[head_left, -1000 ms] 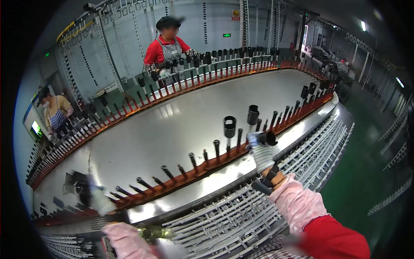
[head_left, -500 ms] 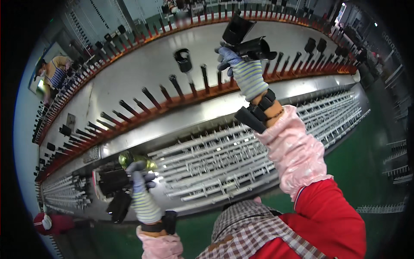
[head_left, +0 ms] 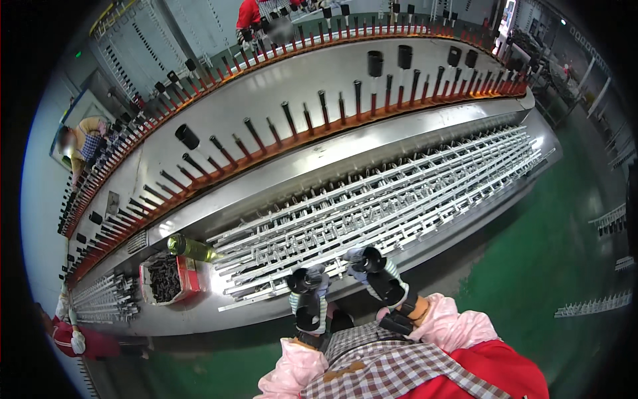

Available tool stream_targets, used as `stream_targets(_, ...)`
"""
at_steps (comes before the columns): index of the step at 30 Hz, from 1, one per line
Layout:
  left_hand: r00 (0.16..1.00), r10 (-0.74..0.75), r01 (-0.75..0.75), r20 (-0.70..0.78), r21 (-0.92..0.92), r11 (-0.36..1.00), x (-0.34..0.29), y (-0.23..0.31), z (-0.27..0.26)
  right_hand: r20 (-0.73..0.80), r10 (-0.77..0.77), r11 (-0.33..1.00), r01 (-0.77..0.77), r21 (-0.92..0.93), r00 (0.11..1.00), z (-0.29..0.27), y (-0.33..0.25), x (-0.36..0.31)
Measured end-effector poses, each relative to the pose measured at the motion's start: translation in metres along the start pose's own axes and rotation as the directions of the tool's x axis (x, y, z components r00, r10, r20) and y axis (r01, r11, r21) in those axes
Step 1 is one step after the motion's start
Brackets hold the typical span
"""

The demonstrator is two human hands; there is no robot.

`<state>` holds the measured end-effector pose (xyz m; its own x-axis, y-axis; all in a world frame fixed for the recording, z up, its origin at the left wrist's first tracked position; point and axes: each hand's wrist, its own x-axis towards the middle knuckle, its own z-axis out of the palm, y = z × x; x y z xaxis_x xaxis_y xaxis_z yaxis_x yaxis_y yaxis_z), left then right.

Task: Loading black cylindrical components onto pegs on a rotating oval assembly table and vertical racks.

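Both my hands wear striped gloves and are held low in front of my checked apron, near the table's front edge. My left hand [head_left: 321, 282] is closed around black hollow cylinders [head_left: 308, 316], one above the other, their open ends showing. Just to its right, my right hand [head_left: 357, 267] grips two similar black cylinders [head_left: 388, 290]. A small gap separates the hands. Some of the fingers are hidden behind the cylinders. Beyond them lies a pile of silvery metal racks [head_left: 345, 219] with short prongs, on the metal table [head_left: 232, 316].
A curved line of reddish upright rods [head_left: 286, 136] with black tips runs behind the racks; a few carry black cylinders [head_left: 375, 63]. Left stand a green bottle [head_left: 189, 247] on its side and a box [head_left: 191, 279] of small dark pieces. Other people [head_left: 86, 143] work farther off.
My right hand has come down from the rod line, and my left hand has moved right from beside the box. Both are now close together before my apron, still with black cylinders.
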<state>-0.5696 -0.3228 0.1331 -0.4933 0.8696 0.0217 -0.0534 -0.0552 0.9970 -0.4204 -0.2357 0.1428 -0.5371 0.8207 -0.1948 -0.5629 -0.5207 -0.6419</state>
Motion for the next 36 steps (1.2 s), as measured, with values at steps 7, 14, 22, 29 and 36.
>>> stream_targets(7,0.982,-0.165,0.158,-0.091,-0.081,0.984,0.026,-0.039,-0.007,-0.028,0.088,0.940,-0.093,-0.328,0.996,-0.026,0.024,0.024)
stream_targets(14,0.995,-0.018,0.018,-0.101,-0.002,1.000,0.007,-0.016,-0.025,-0.011,-0.135,0.715,0.090,-0.693,0.991,-0.065,-0.014,0.011)
stream_targets(22,0.959,-0.271,0.259,-0.088,0.662,0.703,0.053,-0.107,-0.142,0.145,-0.086,0.254,0.162,-0.954,0.986,-0.049,-0.008,0.029)
stream_targets(29,0.935,-0.347,0.260,0.075,0.523,0.812,0.022,-0.043,-0.127,0.089,0.259,0.425,-0.030,-0.905,0.962,-0.025,-0.096,0.007)
stream_targets(36,0.931,-0.366,0.349,-0.006,0.319,0.881,0.093,0.119,-0.121,0.237,-0.443,0.061,0.293,-0.954,0.864,-0.052,-0.220,0.167)
